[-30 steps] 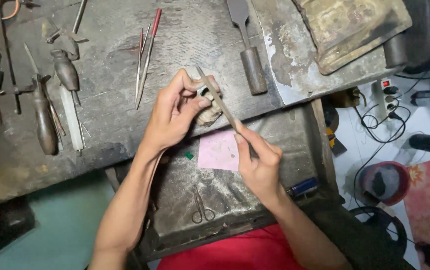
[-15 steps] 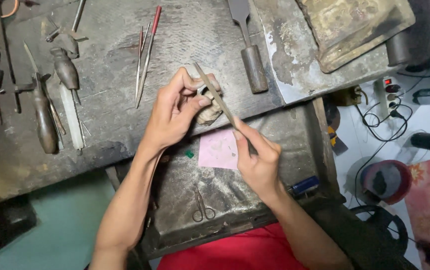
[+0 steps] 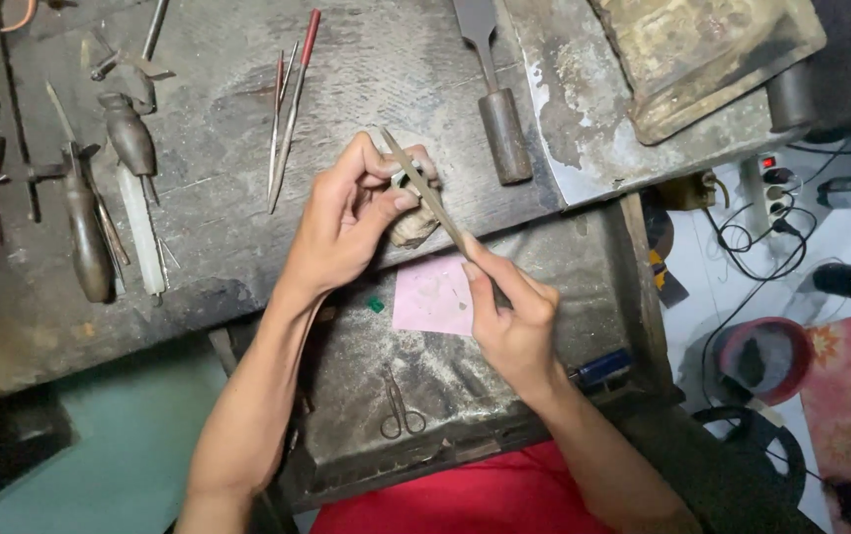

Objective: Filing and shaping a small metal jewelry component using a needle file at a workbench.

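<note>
- Head view, at the bench: a person in a red top works at a worn, grey workbench (image 3: 247,227), bare forearms reaching up from the lower edge of the picture.
- The left hand (image 3: 351,222) is closed, thumb and fingertips pinching a small metal piece (image 3: 403,181) against a rounded wooden peg (image 3: 415,222) at the bench's front edge.
- The right hand (image 3: 509,316) is clenched around the lower end of a long, slim file (image 3: 430,198), which slants up and to the left so that its upper part lies across the small piece.
- Below the hands, a dusty pull-out tray (image 3: 465,386) holds a pink sheet (image 3: 432,295), a tiny green bit (image 3: 376,305) just beside it and a small pair of scissors (image 3: 401,410).
- On the bench, well apart from the hands: thin needle files (image 3: 292,109), one red-tipped, wooden-handled tools (image 3: 89,227) at the left and a broader tool with a dark handle (image 3: 499,124) at the top.
- Progress, as I judge it: the filing looks mid-course, file and piece touching; how much metal is left to take off is too small to tell, and the piece is not set down.
</note>
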